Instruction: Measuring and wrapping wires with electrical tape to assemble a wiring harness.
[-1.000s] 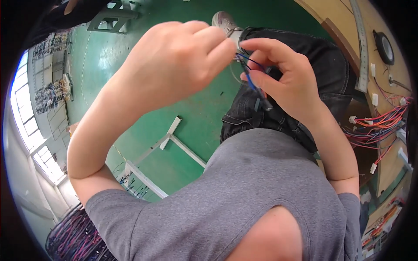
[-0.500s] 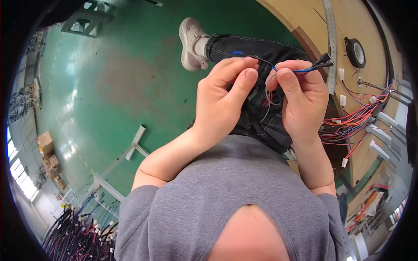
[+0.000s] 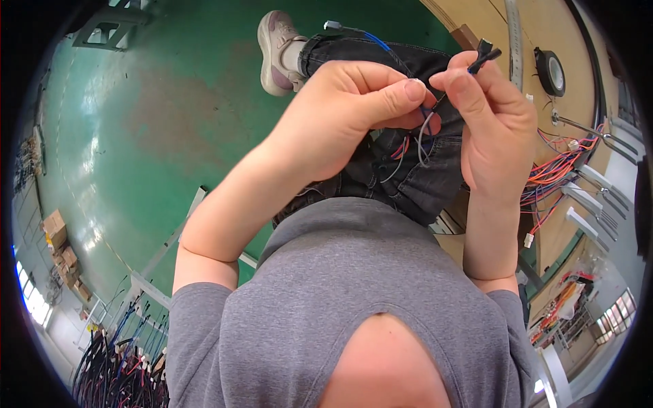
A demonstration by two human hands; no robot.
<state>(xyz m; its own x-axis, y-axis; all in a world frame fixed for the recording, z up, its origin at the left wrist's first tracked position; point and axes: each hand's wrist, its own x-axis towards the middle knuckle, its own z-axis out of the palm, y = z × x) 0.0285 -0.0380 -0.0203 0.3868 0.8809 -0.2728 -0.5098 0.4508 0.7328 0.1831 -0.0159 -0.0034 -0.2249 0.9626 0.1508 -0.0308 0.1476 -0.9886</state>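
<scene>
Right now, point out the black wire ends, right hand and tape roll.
Black wire ends (image 3: 484,59): head view, where they cross.
Right hand (image 3: 498,129): head view, middle of the hand.
Tape roll (image 3: 543,72): head view, black outer side.

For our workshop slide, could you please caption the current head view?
Left hand and right hand hold thin wires above dark trousers; a black roll lies to the right.

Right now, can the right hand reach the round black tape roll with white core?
Likely yes: nothing visible blocks the right hand from the tape roll, though that hand holds black-sleeved wire ends.
</scene>
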